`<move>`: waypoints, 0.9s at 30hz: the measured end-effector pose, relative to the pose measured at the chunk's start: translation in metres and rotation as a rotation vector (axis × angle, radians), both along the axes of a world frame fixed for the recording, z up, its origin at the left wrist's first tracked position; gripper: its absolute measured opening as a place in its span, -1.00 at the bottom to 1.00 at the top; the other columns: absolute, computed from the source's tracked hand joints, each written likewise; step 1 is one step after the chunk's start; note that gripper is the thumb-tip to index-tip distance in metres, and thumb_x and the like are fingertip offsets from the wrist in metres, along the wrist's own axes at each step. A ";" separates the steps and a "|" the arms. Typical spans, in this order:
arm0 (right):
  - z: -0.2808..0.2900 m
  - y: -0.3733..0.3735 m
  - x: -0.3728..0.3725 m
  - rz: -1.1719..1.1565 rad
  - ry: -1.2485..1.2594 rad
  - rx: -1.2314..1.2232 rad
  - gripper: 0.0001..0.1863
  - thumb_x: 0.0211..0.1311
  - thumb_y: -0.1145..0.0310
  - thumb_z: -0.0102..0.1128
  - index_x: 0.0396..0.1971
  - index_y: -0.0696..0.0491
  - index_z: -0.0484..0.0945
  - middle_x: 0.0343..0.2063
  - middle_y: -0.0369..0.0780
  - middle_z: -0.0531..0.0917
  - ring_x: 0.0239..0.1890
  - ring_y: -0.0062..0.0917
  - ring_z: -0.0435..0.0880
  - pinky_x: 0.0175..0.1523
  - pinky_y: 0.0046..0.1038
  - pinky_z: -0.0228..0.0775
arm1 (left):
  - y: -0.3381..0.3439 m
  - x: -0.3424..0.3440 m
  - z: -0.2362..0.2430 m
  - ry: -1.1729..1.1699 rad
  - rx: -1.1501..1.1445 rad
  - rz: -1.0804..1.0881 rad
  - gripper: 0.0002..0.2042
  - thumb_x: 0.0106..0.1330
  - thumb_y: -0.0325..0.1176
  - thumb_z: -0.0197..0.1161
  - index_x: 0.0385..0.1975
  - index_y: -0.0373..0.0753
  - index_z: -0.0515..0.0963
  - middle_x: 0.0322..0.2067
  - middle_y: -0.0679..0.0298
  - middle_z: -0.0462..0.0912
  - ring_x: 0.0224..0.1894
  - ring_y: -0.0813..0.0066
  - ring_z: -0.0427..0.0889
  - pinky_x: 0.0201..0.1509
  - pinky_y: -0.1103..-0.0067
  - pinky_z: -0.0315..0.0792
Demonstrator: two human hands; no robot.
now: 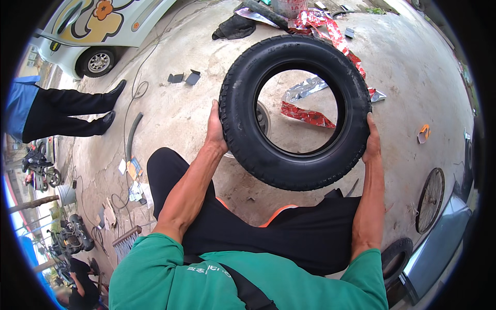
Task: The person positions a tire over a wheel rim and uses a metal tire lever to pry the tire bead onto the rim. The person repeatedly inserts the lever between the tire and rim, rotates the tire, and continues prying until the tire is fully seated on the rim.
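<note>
Both my hands hold a black tire (294, 170) raised in front of me, its sidewall facing up at me. My left hand (216, 129) grips its left edge and my right hand (373, 137) its right edge, with the fingertips largely hidden behind the rubber. Through the tire's opening I see crumpled red and silver strip wrapping (305, 113) on the ground and part of a metal wheel (262, 121), mostly covered by the tire. My knees, in black trousers (271, 243), are bent below it.
Another person's legs (77, 101) stand at left beside a cable, near a vehicle (95, 23). A second person (82, 287) is at lower left among machinery. A bicycle wheel (430, 199), another tire (393, 258) and a metal panel (442, 243) lie at right; a hose (133, 134) lies at left.
</note>
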State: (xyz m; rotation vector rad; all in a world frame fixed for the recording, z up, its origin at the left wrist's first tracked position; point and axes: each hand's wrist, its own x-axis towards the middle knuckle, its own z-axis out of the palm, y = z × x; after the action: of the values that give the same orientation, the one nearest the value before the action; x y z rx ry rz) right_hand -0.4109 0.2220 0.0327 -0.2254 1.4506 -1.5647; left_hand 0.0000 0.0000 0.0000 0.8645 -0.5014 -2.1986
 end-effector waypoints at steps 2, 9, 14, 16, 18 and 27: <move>0.004 0.002 -0.003 0.028 -0.024 0.033 -0.32 0.59 -0.17 0.18 0.37 0.10 0.58 0.18 -0.24 0.76 0.18 -0.46 0.74 0.37 -0.39 0.52 | 0.006 -0.003 0.015 -0.067 0.051 -0.046 -0.25 0.71 0.27 -0.30 0.41 -0.31 0.47 0.20 0.01 0.72 0.14 0.12 0.77 0.33 0.19 0.65; 0.000 -0.021 0.020 0.047 -0.056 0.079 -0.36 0.59 -0.17 0.16 0.25 0.13 0.66 0.00 -0.20 0.83 -0.10 -0.48 0.85 0.09 -0.41 0.72 | -0.010 0.019 0.005 -0.116 0.058 -0.040 -0.27 0.73 0.25 -0.35 0.31 -0.30 0.54 0.10 0.00 0.76 0.07 0.15 0.78 0.26 0.19 0.69; -0.012 -0.027 0.020 0.064 -0.068 0.102 -0.37 0.58 -0.16 0.19 0.23 0.13 0.67 -0.04 -0.19 0.84 -0.18 -0.49 0.86 0.00 -0.41 0.76 | -0.010 0.026 0.001 -0.175 0.071 -0.035 -0.27 0.73 0.23 -0.37 0.29 -0.31 0.55 0.08 0.01 0.77 0.04 0.15 0.80 0.23 0.20 0.71; -0.015 -0.030 0.024 0.067 -0.086 0.119 -0.37 0.58 -0.16 0.20 0.22 0.13 0.67 -0.06 -0.18 0.84 -0.20 -0.48 0.86 -0.02 -0.41 0.76 | -0.011 0.030 0.001 -0.169 0.077 -0.027 -0.27 0.73 0.24 -0.35 0.28 -0.31 0.55 0.08 0.00 0.77 0.03 0.13 0.80 0.23 0.20 0.71; -0.017 -0.032 0.026 0.063 -0.095 0.118 -0.38 0.57 -0.16 0.20 0.20 0.13 0.67 -0.07 -0.18 0.85 -0.23 -0.48 0.86 -0.03 -0.41 0.77 | -0.012 0.032 0.001 -0.164 0.093 -0.021 -0.26 0.73 0.25 -0.34 0.27 -0.31 0.56 0.07 0.00 0.77 0.03 0.13 0.81 0.23 0.20 0.71; -0.014 -0.040 0.033 0.061 -0.086 0.096 -0.41 0.56 -0.14 0.21 0.16 0.11 0.69 -0.11 -0.19 0.85 -0.27 -0.49 0.84 -0.07 -0.41 0.76 | -0.014 0.045 0.006 -0.175 0.043 0.017 -0.31 0.73 0.22 -0.28 0.23 -0.29 0.58 0.02 0.02 0.80 -0.03 0.15 0.82 0.16 0.20 0.74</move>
State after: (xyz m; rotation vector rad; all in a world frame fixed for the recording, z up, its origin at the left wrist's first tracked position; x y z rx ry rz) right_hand -0.3777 0.1821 0.0184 -0.1435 1.4346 -1.4344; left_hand 0.0447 -0.0142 0.0059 1.0869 -0.5297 -2.1354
